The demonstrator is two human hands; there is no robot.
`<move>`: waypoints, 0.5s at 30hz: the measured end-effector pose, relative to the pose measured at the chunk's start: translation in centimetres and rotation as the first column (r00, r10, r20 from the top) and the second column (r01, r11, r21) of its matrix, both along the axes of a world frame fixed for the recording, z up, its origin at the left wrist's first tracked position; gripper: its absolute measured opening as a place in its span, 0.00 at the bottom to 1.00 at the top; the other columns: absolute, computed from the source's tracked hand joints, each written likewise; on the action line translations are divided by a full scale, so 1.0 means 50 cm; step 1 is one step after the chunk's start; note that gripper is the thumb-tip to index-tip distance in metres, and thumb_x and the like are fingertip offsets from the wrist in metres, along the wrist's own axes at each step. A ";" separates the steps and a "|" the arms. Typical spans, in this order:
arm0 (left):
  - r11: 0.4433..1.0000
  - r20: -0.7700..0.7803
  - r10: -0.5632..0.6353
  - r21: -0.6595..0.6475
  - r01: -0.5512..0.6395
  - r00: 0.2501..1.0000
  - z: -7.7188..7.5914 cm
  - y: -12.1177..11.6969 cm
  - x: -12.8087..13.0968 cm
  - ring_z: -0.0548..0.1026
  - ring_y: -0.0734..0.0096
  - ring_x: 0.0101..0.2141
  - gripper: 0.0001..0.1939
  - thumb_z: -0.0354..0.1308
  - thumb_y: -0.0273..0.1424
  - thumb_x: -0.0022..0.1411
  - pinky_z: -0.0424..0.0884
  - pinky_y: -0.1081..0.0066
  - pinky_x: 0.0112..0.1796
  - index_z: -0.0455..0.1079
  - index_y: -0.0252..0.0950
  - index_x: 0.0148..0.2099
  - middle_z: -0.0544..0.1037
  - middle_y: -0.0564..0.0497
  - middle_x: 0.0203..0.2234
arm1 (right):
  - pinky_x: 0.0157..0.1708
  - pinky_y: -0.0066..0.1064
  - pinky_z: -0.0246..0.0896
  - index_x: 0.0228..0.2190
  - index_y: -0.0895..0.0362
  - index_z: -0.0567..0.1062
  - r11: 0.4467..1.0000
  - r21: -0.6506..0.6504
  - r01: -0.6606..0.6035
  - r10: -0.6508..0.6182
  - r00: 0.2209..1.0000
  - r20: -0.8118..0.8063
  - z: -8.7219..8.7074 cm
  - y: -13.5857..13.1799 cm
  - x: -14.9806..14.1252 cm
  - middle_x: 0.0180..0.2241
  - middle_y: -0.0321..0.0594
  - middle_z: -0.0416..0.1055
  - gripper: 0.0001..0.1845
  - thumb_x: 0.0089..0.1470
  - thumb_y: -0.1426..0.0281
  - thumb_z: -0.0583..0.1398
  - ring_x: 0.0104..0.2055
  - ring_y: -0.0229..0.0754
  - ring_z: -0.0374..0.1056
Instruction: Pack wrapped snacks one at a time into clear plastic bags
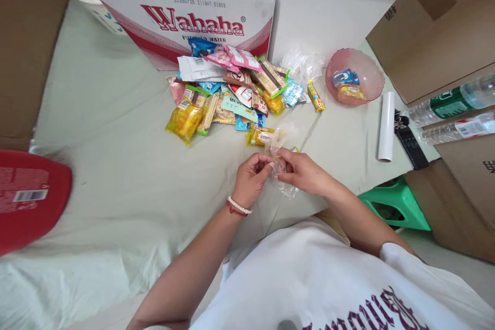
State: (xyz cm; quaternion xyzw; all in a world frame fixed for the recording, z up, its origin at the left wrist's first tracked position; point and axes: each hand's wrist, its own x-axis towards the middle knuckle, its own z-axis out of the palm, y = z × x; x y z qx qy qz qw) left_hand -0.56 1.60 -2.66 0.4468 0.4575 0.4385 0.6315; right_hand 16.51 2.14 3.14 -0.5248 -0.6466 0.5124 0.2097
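Both hands meet at a clear plastic bag (286, 136) in front of my body. My left hand (251, 178), with a white and a red bracelet at the wrist, pinches the bag's gathered middle between thumb and fingers. My right hand (303, 171) grips the same crumpled plastic from the right; something small and reddish seems to be inside, too unclear to name. Just beyond my fingers lies a yellow snack packet (260, 136), partly behind the bag. A heap of wrapped snacks (235, 87) spreads farther back.
A white Wahaha carton (193, 10) stands behind the heap. To the right are a pink bowl (334, 69) holding packets, a white roll (385, 126), a black device (412, 147) and plastic bottles (456, 103). A green stool (406, 203) is below, a red object (31, 196) at left.
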 end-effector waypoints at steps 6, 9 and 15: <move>0.983 0.191 0.092 -0.176 -0.058 0.977 0.015 0.013 -0.011 0.65 0.77 0.25 0.08 0.64 0.35 0.53 0.63 0.74 0.28 0.69 0.37 0.32 0.69 0.57 0.24 | 0.26 0.26 0.53 0.45 0.55 0.78 0.953 -0.243 0.180 -0.239 0.940 -0.243 0.000 -0.007 0.065 0.30 0.32 0.70 0.21 0.51 0.59 0.70 0.27 0.34 0.60; 0.973 0.299 0.150 -0.212 -0.087 0.942 0.022 0.016 -0.014 0.67 0.78 0.28 0.06 0.62 0.31 0.50 0.66 0.74 0.32 0.67 0.37 0.29 0.70 0.56 0.27 | 0.23 0.25 0.46 0.38 0.56 0.78 0.908 -0.304 0.289 -0.364 0.904 -0.226 -0.018 -0.024 0.084 0.27 0.31 0.67 0.19 0.50 0.56 0.70 0.24 0.32 0.54; 0.926 0.381 0.189 -0.375 -0.036 0.905 0.025 0.022 -0.020 0.75 0.73 0.34 0.10 0.64 0.30 0.46 0.72 0.71 0.37 0.65 0.37 0.28 0.76 0.53 0.34 | 0.25 0.27 0.48 0.33 0.56 0.76 0.918 -0.267 0.294 -0.337 0.933 -0.131 -0.041 -0.043 0.102 0.25 0.30 0.64 0.21 0.53 0.50 0.68 0.25 0.33 0.53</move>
